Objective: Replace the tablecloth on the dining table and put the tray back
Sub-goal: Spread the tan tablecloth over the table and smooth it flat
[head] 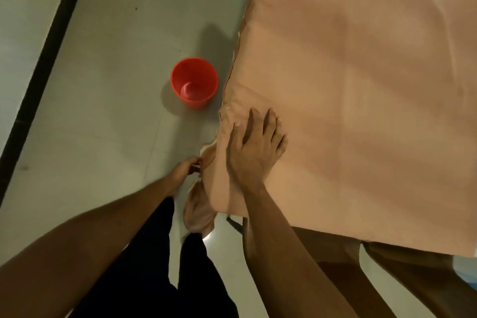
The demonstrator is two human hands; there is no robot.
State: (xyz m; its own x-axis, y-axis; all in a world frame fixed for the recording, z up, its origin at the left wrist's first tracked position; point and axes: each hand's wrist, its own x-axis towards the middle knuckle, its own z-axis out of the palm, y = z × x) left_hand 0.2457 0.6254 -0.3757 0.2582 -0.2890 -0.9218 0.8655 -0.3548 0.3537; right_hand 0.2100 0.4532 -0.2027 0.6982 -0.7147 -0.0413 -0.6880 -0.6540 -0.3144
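**Tablecloth corner: hand positions and clearances**

The peach tablecloth [348, 98] lies spread over the surface, which is hidden beneath it. Its left edge runs ragged down the side. Its near-left corner hangs bunched toward the floor [103, 111].

The right hand [254, 147] lies flat on the cloth just inside that corner, fingers straight and spread. The left hand [184, 169] is below the corner, its fingers pinching the hanging cloth edge.

A red plastic bucket [194, 82] stands upright on the floor just beside the left edge, apart from the cloth. Open floor extends left to a dark band [44, 59].
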